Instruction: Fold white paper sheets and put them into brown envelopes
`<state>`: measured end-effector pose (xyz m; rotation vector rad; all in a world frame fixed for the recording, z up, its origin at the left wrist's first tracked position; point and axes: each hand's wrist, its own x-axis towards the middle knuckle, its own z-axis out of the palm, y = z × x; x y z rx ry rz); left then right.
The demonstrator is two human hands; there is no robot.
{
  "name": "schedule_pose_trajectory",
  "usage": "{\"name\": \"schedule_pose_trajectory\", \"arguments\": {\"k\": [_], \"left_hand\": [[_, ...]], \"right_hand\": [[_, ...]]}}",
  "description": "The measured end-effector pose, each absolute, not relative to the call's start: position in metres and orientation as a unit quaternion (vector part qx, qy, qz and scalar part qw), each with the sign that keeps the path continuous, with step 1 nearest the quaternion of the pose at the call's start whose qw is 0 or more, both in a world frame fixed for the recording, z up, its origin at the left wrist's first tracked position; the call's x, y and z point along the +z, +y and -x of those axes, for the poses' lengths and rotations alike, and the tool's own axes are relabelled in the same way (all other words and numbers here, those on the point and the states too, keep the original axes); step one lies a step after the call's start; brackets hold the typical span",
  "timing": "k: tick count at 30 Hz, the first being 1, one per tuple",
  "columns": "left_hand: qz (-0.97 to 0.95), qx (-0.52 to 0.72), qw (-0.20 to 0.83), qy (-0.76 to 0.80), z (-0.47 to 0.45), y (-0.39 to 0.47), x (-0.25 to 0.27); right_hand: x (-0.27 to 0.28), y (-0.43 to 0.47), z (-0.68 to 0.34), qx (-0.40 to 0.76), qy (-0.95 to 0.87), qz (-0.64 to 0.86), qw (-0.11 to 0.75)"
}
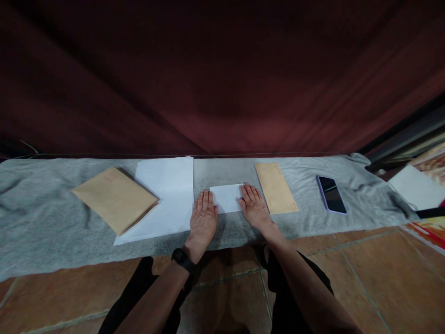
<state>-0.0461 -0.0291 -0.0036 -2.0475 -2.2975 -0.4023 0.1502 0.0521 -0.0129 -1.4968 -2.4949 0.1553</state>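
Note:
A small white sheet of paper (227, 198), apparently folded, lies flat on the grey cloth between my two hands. My left hand (204, 218) rests at its left end, fingers stretched out and pointing away from me. Over the right end lies my right hand (254, 206), flat with its fingers extended. Just right of that hand is a single brown envelope (277, 188), slightly slanted. To the left, a stack of brown envelopes (116, 199) sits at an angle, partly covering a pile of larger white paper sheets (170, 185).
The grey cloth (41, 208) covers a long, narrow surface. A phone in a purple case (332, 195) lies at the right. Behind hangs a dark red curtain (222, 93). A white flat item (419, 185) stands at the far right. Brown floor tiles (375, 269) are below.

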Motion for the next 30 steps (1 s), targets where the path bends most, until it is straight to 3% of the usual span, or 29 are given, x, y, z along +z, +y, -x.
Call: {"name": "schedule_pose_trajectory", "arguments": {"k": [13,20,30], "left_hand": [[0.774,-0.162,0.010,-0.612,-0.009,-0.039,0.008],[0.803,-0.140,-0.002,-0.580,-0.014,-0.049,0.001],[0.774,-0.142,-0.019,-0.616,-0.007,-0.053,-0.001]], "right_hand": [[0.003,0.044,-0.147,0.140,-0.869,0.441,0.174],[0.007,0.023,-0.130,0.208,-0.895,0.368,0.145],[-0.002,0.029,-0.149,0.159,-0.899,0.396,0.097]]}}
